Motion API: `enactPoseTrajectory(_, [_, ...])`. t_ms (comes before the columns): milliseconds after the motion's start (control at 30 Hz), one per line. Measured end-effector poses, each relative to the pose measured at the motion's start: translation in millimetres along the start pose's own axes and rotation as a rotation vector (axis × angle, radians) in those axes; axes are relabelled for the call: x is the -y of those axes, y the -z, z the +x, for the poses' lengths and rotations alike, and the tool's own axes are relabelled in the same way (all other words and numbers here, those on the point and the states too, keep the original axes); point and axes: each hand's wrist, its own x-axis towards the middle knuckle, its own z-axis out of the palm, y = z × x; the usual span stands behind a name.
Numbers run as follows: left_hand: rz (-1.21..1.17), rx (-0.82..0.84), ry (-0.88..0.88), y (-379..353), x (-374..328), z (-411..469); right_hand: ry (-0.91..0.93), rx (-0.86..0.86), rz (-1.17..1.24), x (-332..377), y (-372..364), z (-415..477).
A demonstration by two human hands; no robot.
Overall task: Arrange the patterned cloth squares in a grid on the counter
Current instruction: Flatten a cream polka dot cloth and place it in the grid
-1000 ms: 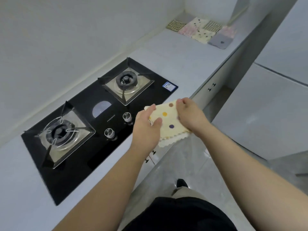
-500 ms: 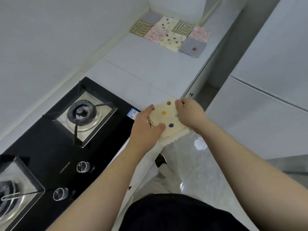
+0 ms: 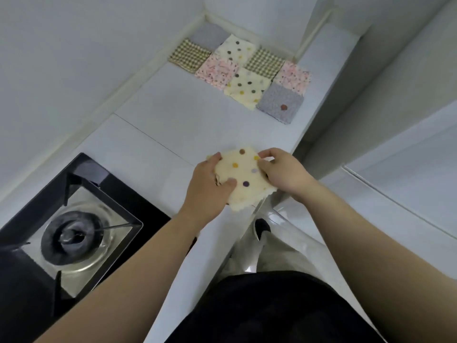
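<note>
Your left hand (image 3: 207, 191) and right hand (image 3: 284, 174) both grip a cream cloth square with coloured dots (image 3: 243, 174), fingers curled onto its opposite sides, so neither hand is free. The cloth sits over the front edge of the white tabletop (image 3: 160, 115), with its scalloped lower edge reaching past the rim. You cannot tell whether it touches the surface. Well apart from it, in the far corner by the wall, a block of patterned cloth squares (image 3: 241, 73) lies edge to edge in two rows of four. The back row runs plain grey square (image 3: 209, 38), cream dotted square (image 3: 236, 52), brown checked square (image 3: 265, 61), pink floral square (image 3: 293, 75). The front row runs second checked square (image 3: 189, 55), second pink floral square (image 3: 217, 73), second cream dotted square (image 3: 248, 87), and grey square with one brown dot (image 3: 280, 102). On your left, a black glass gas hob (image 3: 32, 280) is set into the tabletop, with its round burner (image 3: 71, 238) near your left forearm.
</note>
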Motion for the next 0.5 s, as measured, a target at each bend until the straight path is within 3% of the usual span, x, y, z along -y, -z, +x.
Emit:
enactPoseTrajectory(100, [0.01, 0.001, 0.05, -1.6, 0.6, 32.3, 0.005, 0.099, -0.08, 7.5, 9.9, 33.6])
enactPoseTrajectory(500, [0.032, -0.024, 0.262, -69.1, -17.6, 143.3, 0.284, 0.148, -0.473, -10.1, 61.7, 181.8])
